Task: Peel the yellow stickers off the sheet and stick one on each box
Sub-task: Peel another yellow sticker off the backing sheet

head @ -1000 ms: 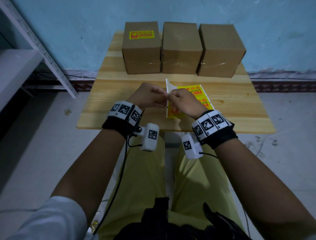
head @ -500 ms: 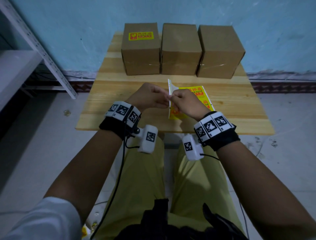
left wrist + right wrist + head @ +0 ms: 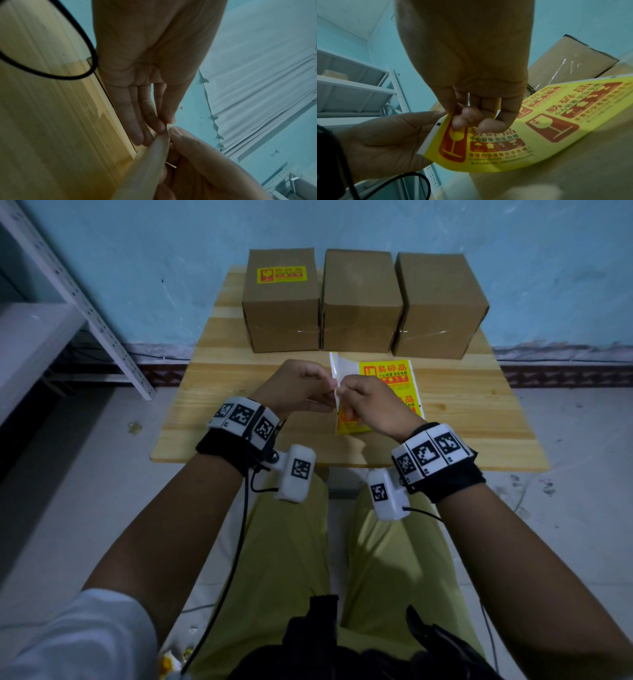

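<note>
Three brown boxes stand in a row at the back of the wooden table [image 3: 239, 419]. The left box [image 3: 281, 313] carries a yellow sticker [image 3: 281, 274] on top. The middle box [image 3: 359, 302] and right box [image 3: 438, 302] have bare tops. The sticker sheet [image 3: 390, 374] is held up just above the table between my hands. My left hand [image 3: 329, 392] pinches its white left edge [image 3: 147, 169]. My right hand [image 3: 344, 393] pinches the corner of a yellow sticker [image 3: 488, 148] at that same edge, thumb against forefinger [image 3: 453, 116].
A white metal shelf rack [image 3: 85, 313] stands on the floor to the left of the table. A blue wall [image 3: 171, 268] rises right behind the boxes. Black cables [image 3: 239, 542] hang from my wrist cameras over my lap.
Both hands keep pinching the sheet's left edge in nearly the same spot. The sheet has turned a little, so more of its white top-left part shows.
</note>
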